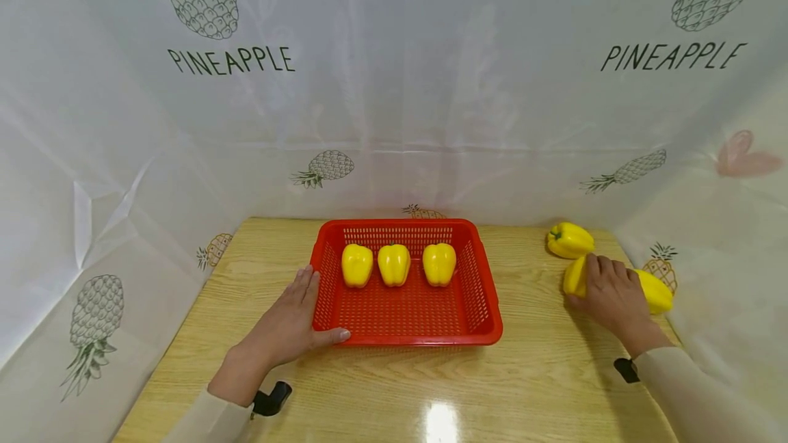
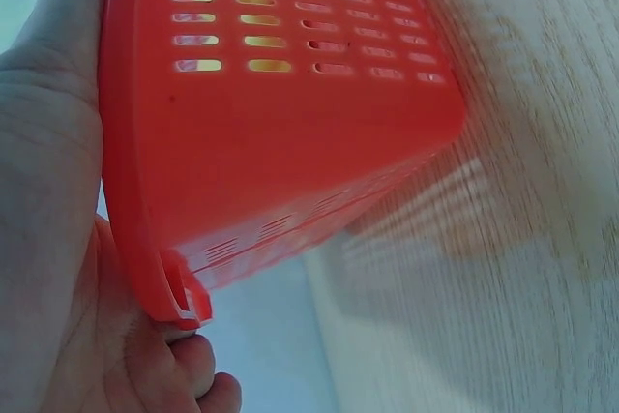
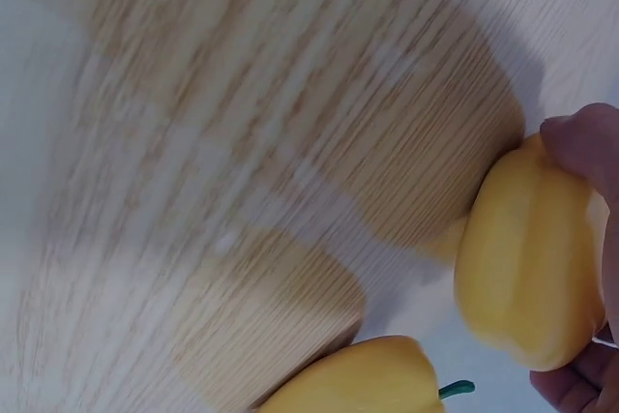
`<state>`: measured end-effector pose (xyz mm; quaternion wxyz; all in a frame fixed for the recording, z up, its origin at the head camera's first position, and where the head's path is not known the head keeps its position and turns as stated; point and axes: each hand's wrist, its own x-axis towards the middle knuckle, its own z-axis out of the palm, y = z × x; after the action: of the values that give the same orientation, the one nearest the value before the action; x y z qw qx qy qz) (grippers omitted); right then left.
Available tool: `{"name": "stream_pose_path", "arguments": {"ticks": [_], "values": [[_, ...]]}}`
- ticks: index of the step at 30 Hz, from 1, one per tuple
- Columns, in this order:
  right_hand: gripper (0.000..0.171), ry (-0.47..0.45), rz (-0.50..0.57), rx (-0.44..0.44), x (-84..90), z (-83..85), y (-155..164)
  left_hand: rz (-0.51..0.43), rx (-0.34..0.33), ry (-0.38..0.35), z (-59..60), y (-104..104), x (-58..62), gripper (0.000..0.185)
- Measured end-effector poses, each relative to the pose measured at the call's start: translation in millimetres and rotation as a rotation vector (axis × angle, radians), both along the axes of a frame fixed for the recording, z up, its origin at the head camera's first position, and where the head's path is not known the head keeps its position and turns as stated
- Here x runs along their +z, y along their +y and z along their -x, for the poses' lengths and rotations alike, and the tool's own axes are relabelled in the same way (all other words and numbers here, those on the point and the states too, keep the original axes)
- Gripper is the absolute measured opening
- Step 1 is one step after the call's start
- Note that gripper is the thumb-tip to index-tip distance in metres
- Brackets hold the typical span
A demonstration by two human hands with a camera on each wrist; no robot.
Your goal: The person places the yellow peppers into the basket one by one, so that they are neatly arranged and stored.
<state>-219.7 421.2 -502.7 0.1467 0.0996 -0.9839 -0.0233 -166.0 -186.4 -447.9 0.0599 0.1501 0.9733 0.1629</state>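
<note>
A red plastic basket [image 1: 406,342] stands on the table with three yellow bell peppers [image 1: 394,265] in a row inside it. My left hand [image 1: 289,323] rests at its near left corner, fingers stretched along the left rim and thumb lying on the front rim. The left wrist view shows the outer basket wall [image 2: 290,142] beside that hand. At the table's right side, my right hand [image 1: 615,292] grips a yellow bell pepper [image 3: 527,258], thumb on one side and fingers on the other. More yellow shows just right of the hand, partly covered by it.
Behind the right hand, another yellow bell pepper [image 1: 570,240] with a green stem lies on its side. A pale curtain [image 1: 394,101] printed with pineapples surrounds the wooden table [image 1: 529,374] at the back and sides.
</note>
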Motion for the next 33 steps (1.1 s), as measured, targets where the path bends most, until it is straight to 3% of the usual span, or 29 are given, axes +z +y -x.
{"name": "stream_pose_path", "arguments": {"ticks": [17, 28, 33], "values": [[0.108, 0.094, -0.003, 0.048, -2.0, 2.6, -11, -0.002, 0.006, 0.0, -0.3, 0, 0.6, 0.133], [0.105, 0.167, -0.009, 0.144, 11.7, 8.9, -27, 0.013, -0.002, 0.013, -0.1, -1, 1.2, 0.134], [0.118, 0.191, 0.001, 0.176, 20.7, 13.9, -38, 0.026, -0.02, 0.015, 0.3, -2, 2.1, 0.133]]}}
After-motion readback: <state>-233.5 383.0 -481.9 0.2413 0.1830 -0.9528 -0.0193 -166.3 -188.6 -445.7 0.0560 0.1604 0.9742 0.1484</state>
